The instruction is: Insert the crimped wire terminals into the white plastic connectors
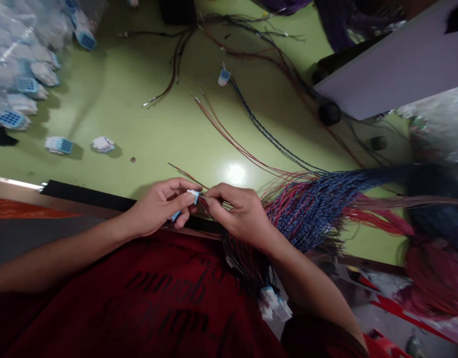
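Note:
Near the table's front edge, my left hand point(165, 204) is closed on a small white and light-blue connector housing point(193, 195). A second blue piece point(175, 216) shows under its fingers. My right hand point(238, 209) pinches a thin wire point(202, 198) right at the face of the housing; how far the wire goes in cannot be seen. Just behind the hands, loose wires with bare metal ends point(180, 170) stick out to the left. To the right lies a thick bundle of blue and red twisted wires point(307, 214).
Two loose connectors point(59, 144) point(103, 144) lie left on the green table point(158, 139). A clear bag of connectors point(24, 64) fills the far left. Another connector point(224, 76) with blue wires lies further back. White connectors point(275, 304) hang by my lap. A pale panel point(393, 59) stands right.

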`<act>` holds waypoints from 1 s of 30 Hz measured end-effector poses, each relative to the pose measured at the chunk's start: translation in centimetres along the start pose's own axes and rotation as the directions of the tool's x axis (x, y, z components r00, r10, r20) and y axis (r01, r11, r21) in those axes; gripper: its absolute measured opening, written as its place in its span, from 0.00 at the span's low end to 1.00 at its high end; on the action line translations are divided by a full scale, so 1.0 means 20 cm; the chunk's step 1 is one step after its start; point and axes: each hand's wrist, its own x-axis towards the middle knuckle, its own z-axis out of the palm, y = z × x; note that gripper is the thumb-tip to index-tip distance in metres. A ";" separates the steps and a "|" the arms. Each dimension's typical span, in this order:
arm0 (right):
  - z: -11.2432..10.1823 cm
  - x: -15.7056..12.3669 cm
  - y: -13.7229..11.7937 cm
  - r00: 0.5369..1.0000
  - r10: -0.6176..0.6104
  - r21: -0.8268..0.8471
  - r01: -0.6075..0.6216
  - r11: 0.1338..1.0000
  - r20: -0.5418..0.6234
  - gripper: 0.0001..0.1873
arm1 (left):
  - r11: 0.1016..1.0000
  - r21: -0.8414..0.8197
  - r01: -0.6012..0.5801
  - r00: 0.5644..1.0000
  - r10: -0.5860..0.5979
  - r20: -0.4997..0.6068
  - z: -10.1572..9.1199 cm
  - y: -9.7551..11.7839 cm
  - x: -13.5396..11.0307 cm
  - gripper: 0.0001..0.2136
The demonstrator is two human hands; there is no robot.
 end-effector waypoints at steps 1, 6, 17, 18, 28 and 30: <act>0.00 0.00 0.00 1.000 0.009 0.004 -0.009 1.000 0.005 0.09 | 1.000 0.002 -0.001 1.000 0.001 0.003 0.00 0.00 0.00 0.10; 0.02 0.02 -0.01 0.999 0.017 -0.001 -0.017 1.000 0.033 0.09 | 0.997 0.079 -0.006 1.000 0.004 0.029 -0.01 -0.02 -0.01 0.09; 0.03 0.02 0.01 0.964 0.255 0.238 -0.267 0.934 0.077 0.06 | 0.994 0.105 0.007 1.000 -0.005 -0.014 0.02 0.01 -0.01 0.11; 0.04 0.02 0.01 0.964 0.253 0.226 -0.264 0.938 0.076 0.06 | 0.993 0.120 0.012 1.000 -0.010 -0.017 0.02 0.01 0.00 0.11; -0.10 0.11 0.05 0.963 0.199 0.070 -0.215 0.974 0.181 0.09 | 0.990 0.142 0.002 1.000 0.002 -0.026 0.02 0.00 0.00 0.10; -0.22 0.21 0.17 0.975 0.215 -0.087 -0.220 0.972 -0.060 0.08 | 0.995 0.097 0.000 1.000 0.003 -0.031 0.02 -0.01 0.00 0.11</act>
